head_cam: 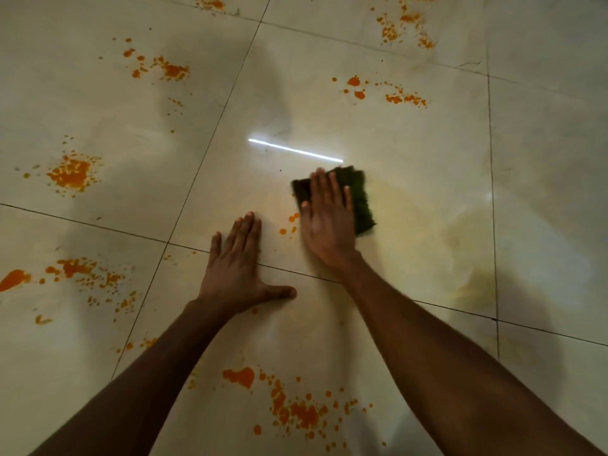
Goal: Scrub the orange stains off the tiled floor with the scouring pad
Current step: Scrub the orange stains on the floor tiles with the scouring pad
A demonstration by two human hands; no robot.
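Note:
A dark green scouring pad (362, 205) lies flat on the glossy cream tiled floor (427, 143) near the middle. My right hand (327, 218) presses down on it with straight fingers, covering its left half. A few small orange spots (289, 223) sit just left of that hand. My left hand (238, 268) rests flat on the floor beside it, fingers straight, thumb spread. Orange stains lie in several patches: left (70, 172), upper left (172, 70), upper right (404, 98), lower left (77, 268) and between my forearms (296, 409).
Dark grout lines (210, 146) cross the floor. A faint yellowish wet smear (427, 205) spreads right of the pad. A bright streak of reflected light (296, 150) lies just above the pad. More orange splatter sits at the top edge (404, 24).

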